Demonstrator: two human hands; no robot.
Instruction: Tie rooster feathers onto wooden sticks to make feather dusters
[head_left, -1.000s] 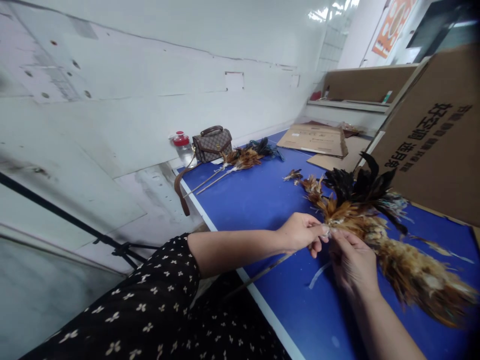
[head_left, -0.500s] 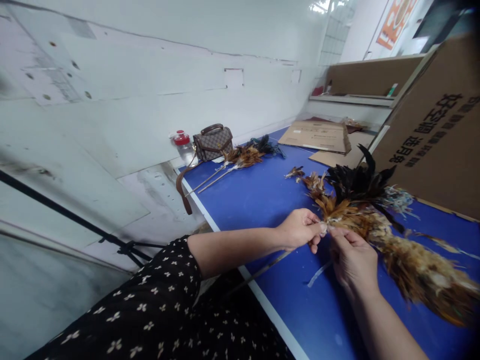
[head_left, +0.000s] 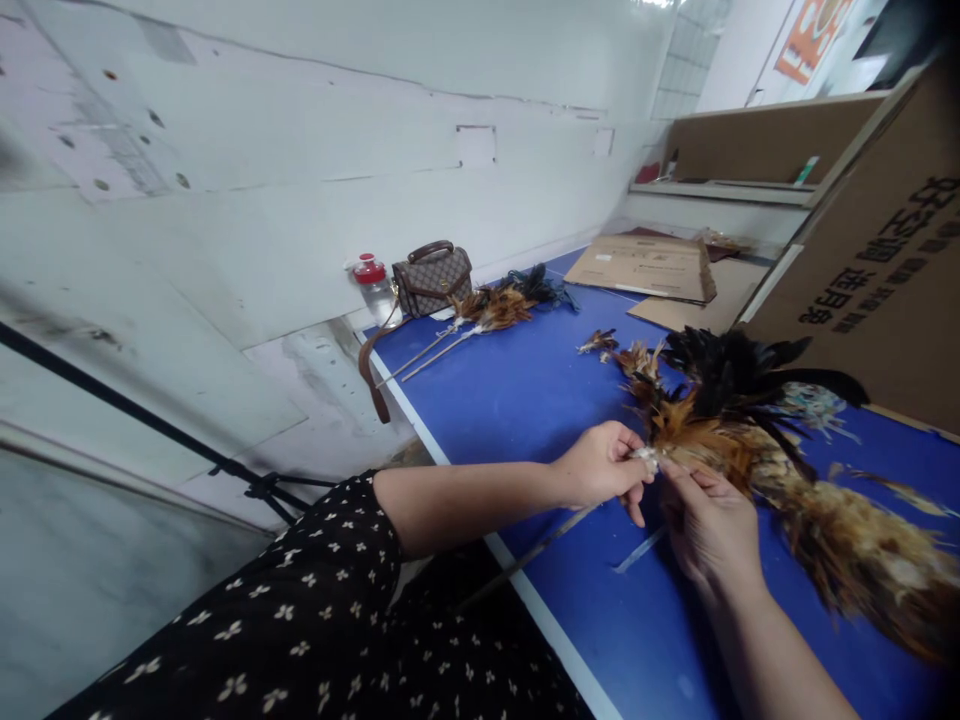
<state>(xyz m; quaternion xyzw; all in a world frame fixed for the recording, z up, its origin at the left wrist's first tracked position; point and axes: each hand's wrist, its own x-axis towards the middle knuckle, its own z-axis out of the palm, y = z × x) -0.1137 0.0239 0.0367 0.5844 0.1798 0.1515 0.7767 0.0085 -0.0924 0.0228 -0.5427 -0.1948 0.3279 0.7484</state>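
My left hand (head_left: 600,465) is closed around the white quill ends at the neck of a feather duster (head_left: 686,430) with brown and black feathers. Its thin stick (head_left: 536,550) runs back from under that hand past the table edge. Against the same spot, fingertips of my right hand (head_left: 712,525) are pinched together, close to touching the left. A pale, clear-looking strip (head_left: 639,552) trails out from beneath the right hand; its other end is hidden by the fingers.
Loose feather bunches (head_left: 598,343) and a large tan feather bundle (head_left: 862,540) lie on the blue table (head_left: 480,410). Farther back are finished-looking feather dusters (head_left: 502,308), a handbag (head_left: 431,280), a red-capped bottle (head_left: 373,290) and cardboard (head_left: 645,265). A cardboard panel (head_left: 892,250) stands right.
The view has shifted slightly. Both hands stay together at the duster's neck, and more white quill ends show between them. The black feathers have swung and spread toward the right.
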